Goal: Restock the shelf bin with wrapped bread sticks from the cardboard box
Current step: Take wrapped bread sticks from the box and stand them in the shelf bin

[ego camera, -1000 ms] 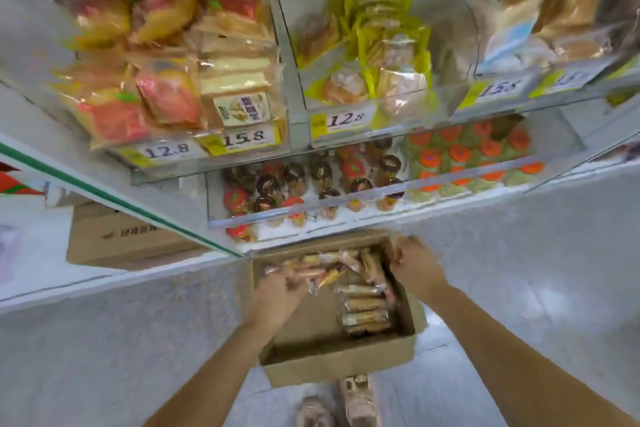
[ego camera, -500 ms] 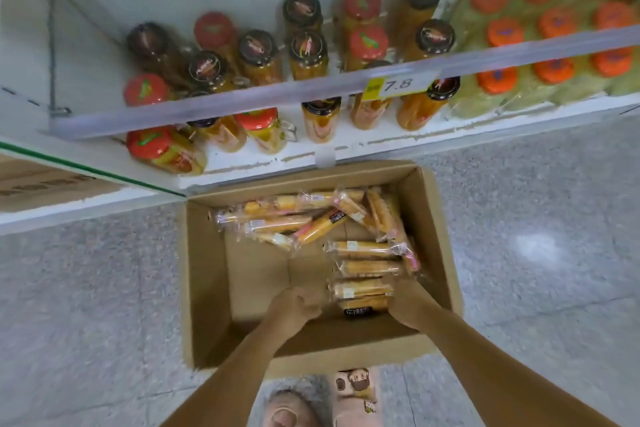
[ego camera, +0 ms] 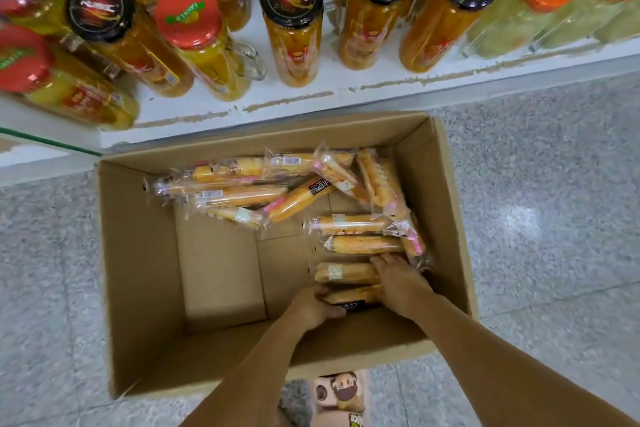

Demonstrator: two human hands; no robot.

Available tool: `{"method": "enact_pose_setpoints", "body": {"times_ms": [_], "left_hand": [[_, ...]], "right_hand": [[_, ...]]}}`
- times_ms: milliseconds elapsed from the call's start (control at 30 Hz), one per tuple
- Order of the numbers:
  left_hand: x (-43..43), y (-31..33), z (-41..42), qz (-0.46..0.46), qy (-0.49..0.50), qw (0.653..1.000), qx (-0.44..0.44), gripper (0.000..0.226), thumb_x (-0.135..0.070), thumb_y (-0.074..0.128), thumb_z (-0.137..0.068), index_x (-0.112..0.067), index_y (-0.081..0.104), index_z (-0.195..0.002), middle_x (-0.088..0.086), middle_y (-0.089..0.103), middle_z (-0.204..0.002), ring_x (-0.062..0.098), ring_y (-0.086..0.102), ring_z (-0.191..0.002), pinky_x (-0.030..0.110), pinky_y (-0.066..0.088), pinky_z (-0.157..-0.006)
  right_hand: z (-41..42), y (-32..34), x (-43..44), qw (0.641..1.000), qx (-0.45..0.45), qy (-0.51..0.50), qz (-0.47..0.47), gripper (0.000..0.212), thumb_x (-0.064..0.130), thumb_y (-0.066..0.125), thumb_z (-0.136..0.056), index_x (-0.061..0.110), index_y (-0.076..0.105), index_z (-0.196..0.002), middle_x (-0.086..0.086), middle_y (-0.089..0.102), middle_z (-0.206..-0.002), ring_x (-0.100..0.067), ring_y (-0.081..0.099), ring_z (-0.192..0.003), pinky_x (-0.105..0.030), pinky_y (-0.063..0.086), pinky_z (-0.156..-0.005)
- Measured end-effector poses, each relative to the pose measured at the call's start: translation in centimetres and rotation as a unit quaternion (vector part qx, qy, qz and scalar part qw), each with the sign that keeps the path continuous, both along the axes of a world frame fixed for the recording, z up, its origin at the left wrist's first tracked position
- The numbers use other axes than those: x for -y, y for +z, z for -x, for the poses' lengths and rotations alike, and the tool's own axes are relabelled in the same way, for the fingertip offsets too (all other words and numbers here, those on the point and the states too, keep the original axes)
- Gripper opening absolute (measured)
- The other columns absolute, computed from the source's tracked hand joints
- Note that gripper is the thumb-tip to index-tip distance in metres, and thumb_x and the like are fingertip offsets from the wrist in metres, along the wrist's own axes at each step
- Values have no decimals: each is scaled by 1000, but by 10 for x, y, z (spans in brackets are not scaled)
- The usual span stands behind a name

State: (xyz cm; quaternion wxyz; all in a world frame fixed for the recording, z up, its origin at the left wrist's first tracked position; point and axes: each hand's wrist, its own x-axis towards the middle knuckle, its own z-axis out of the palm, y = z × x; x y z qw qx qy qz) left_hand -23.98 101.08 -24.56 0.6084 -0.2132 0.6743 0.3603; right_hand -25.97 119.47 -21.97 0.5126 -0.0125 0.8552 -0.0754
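Box: about twelve bread sticks. Left hand fingers grasp nearest; right hand grip unclear.

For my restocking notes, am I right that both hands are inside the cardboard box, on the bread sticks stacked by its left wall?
Not quite. The head view shows the left hand and right hand inside the cardboard box, on the bread sticks stacked by its right wall, not its left.
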Motion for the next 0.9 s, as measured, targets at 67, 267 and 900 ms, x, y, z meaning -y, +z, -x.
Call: {"method": "enact_pose_setpoints", "body": {"times_ms": [67,267,900], "left_hand": [[-3,-3,-1,-3,-17,1000,-16,51,-25,72,-80,-23,53,-127,-1,58,-125,16,54,-112,28,41,-97],[-1,0,-3,-12,-20,999,-37,43,-32,67,-83,-24,56,-123,-2,59,-119,13,55,-105,24,42,-86],[124,332,96,-4,161,966,-204,3,-23,63,-88,-24,61,-87,1,65,-92,12,62,-85,20,51,-71]], "right_hand": [[-1,-3,0,1000,12,-7,-1,54,28,58,-91,17,34,-138,-6,37,-142,-23,36,-130,-40,36,-108],[-3,11,-3,997,10,-78,14,49,31,60,-90,26,35,-132,-3,51,-130,-22,52,-116,-38,46,-98],[66,332,37,895,76,-325,296,46,48,67,-83,28,55,-122,9,68,-112,-7,63,-104,-29,49,-93]]}}
